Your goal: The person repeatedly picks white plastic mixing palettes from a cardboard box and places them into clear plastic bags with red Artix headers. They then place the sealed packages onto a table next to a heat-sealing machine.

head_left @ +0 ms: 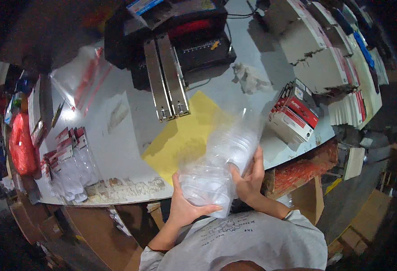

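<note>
Presently you hold a stack of clear plastic blister shells in both hands, just above the near edge of the grey worktable. Your left hand cups the lower end of the stack from beneath, thumb wrapped over its front and fingers closed on the plastic. Your right hand grips the stack's right side, fingers spread up along it. The stack tilts up and away from you, its upper end over a yellow sheet lying flat on the table.

To the left of the yellow sheet, near the table's left edge, lie packaged items with red header cards. To the right, red-and-white boxes stand in a row near the table's edge. Beyond the sheet, two metal rails lean against a black machine. A crumpled white rag lies apart, right of the rails.
</note>
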The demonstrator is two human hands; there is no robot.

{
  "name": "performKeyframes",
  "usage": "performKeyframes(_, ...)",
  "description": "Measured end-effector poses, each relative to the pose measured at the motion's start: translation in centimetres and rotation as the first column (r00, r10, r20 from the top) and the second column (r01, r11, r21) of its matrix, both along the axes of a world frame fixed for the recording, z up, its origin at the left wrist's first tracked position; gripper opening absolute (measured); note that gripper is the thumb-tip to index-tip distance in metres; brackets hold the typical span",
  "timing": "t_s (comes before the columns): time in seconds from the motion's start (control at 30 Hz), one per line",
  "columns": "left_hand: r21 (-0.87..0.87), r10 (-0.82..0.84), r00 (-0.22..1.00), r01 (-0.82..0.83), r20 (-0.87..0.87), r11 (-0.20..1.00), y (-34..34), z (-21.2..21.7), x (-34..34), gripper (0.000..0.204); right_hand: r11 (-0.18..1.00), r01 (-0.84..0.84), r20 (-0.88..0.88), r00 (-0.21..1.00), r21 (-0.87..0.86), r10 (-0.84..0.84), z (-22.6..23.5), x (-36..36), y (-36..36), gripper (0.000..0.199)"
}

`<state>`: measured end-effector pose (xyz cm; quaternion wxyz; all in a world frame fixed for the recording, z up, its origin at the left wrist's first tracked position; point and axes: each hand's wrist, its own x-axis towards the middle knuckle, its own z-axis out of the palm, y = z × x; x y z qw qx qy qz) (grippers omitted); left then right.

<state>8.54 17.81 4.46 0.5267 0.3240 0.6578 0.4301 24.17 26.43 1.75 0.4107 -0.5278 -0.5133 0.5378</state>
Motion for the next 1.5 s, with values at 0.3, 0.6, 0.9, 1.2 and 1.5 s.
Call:
performKeyframes(0.3,-0.158,0.462,0.6,-0.488,0.653,0.858,-1.8,0.0,1.3,0.121,0.998,0.051,0.074,0.996,0.045,-0.054,1.4,-1.1,-4.1,0.085)
performKeyframes(0.6,-0.018,0.34,0.896,-0.35,0.286,0.937,-1.4,0.3,-2.0,0.092,0.993,-0.102,-0.158,0.983,-0.062,0.091,1.5,0.3,1.0,0.078)
performKeyframes(0.9,-0.01,0.125,0.963,-0.132,-0.239,0.991,1.3,-3.3,-2.0,0.081,0.878,-0.236,0.615,0.784,0.417,-0.082,2.2,2.2,3.8,0.063)
performKeyframes(1.2,0.28,0.252,0.912,-0.162,-0.324,0.946,-0.2,-3.0,-0.8,0.091,0.398,-0.906,0.509,0.414,0.147,0.755,4.7,-6.2,9.2,0.079)
performKeyframes(1.5,0.177,-0.033,0.919,0.11,-0.392,0.978,1.6,-2.8,-3.6,0.074,0.472,-0.792,0.193,0.57,0.386,0.798,3.5,-7.6,6.4,0.018)
